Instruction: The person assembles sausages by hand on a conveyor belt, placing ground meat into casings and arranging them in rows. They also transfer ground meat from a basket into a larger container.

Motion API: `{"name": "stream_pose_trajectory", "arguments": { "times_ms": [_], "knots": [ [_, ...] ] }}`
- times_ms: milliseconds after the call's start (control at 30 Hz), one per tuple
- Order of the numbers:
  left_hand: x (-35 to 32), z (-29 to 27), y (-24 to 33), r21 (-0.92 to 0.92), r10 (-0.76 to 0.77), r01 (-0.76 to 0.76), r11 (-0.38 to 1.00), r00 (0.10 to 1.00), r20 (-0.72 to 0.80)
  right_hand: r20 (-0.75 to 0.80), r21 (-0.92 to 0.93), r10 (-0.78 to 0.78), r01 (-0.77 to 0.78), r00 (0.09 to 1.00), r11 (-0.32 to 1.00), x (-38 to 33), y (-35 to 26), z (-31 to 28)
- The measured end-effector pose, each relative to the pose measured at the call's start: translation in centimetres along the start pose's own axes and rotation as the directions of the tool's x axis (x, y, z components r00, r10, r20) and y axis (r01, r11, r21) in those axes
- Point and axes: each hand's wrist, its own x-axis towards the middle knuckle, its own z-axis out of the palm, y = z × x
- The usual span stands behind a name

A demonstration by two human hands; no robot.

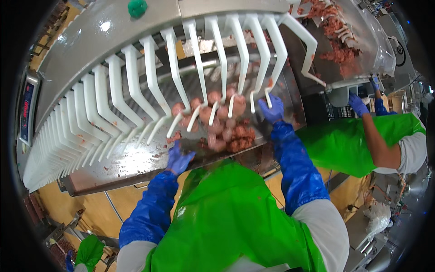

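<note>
My left hand (179, 158), in a thin blue glove, is at the near edge of a metal tray (131, 158). Its thumb stands apart from the fingers, and a small scrap of meat (174, 138) lies by its fingertips. Pale pink round lumps of meat (217, 127) are heaped in the middle of the tray, with a rougher, redder pile of meat (241, 138) beside them. To the right of the heap, my right hand (273, 110) is spread over the tray. The tip of a white bent prong (268, 99) crosses in front of it; whether they touch is unclear.
A long curved row of white bent prongs (152, 75) overhangs the tray from a metal frame (104, 27). More red meat (340, 52) lies at the upper right. Beside me on the right works a person in a green apron (335, 145). A display unit (28, 109) stands far left.
</note>
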Motion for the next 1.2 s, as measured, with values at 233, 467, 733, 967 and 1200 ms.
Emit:
{"name": "stream_pose_trajectory", "arguments": {
  "times_ms": [233,467,733,967,1200],
  "knots": [
    [7.4,12.7,7.6,-0.643,0.239,-0.127,0.755,0.967,0.09,0.463,0.54,-0.279,-0.019,0.841,0.841,-6.6,-7.1,5.8],
    [0.6,8.6,17.2,0.514,0.527,-0.743,0.429,0.667,0.526,0.668,-0.01,0.324,-0.428,0.67,0.904,-4.4,-4.3,-4.8],
    [3.5,8.4,7.1,-0.414,0.381,-0.254,0.874,0.888,0.258,0.828,0.406,-0.132,-0.421,0.545,0.811,-6.8,-7.3,3.7],
    [1.8,-1.3,-2.3,-0.795,0.109,0.322,0.515,0.895,0.433,0.804,0.397,-0.03,-0.498,0.594,0.771,-12.5,-19.7,9.6],
    [-7.9,-2.2,19.9,-0.434,0.514,-0.303,0.848,0.669,0.537,0.611,0.726,-0.169,-0.632,0.773,-0.271,-21.8,-11.3,-7.1]
  ]
}}
